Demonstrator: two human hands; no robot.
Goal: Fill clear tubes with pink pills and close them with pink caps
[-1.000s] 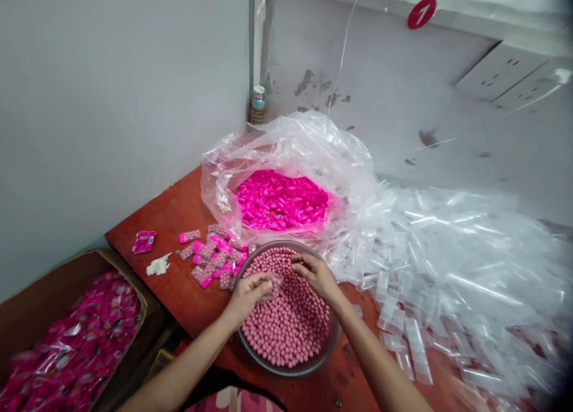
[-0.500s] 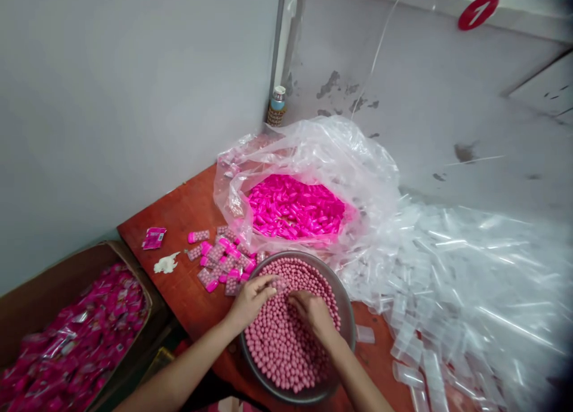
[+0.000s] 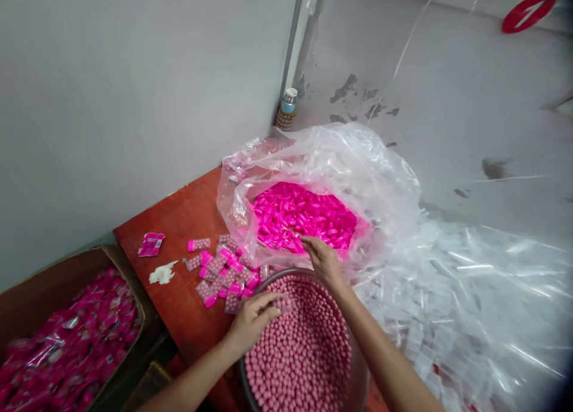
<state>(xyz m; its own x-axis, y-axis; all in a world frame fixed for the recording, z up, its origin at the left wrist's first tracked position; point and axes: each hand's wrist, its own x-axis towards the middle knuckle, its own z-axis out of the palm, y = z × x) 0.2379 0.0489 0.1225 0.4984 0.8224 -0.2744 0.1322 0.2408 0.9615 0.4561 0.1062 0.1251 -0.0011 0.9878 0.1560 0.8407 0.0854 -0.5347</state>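
My left hand (image 3: 256,317) is closed on a small clear plastic container (image 3: 283,304), held over the bowl's left side. Below it, a dark round bowl (image 3: 245,373) is full of pink beads (image 3: 299,352). My right hand (image 3: 323,258) hovers at the near edge of the clear plastic bag's opening, fingers stretched out toward the bright pink caps (image 3: 304,215) inside. I see nothing in its fingers. Left of the bowl lies a pile of filled containers (image 3: 226,271) with pink caps.
A clear plastic bag (image 3: 380,161) spreads around the caps. Many clear empty containers (image 3: 430,346) lie under plastic sheeting at the right. A box (image 3: 134,280) of pink packets stands at the lower left. One packet (image 3: 151,244) lies on the red table (image 3: 179,206). A bottle (image 3: 289,101) stands in the corner.
My right hand has moved from the beads in the bowl up and away to the bag of caps. My left hand still holds the container over the bowl. The view has shifted slightly.
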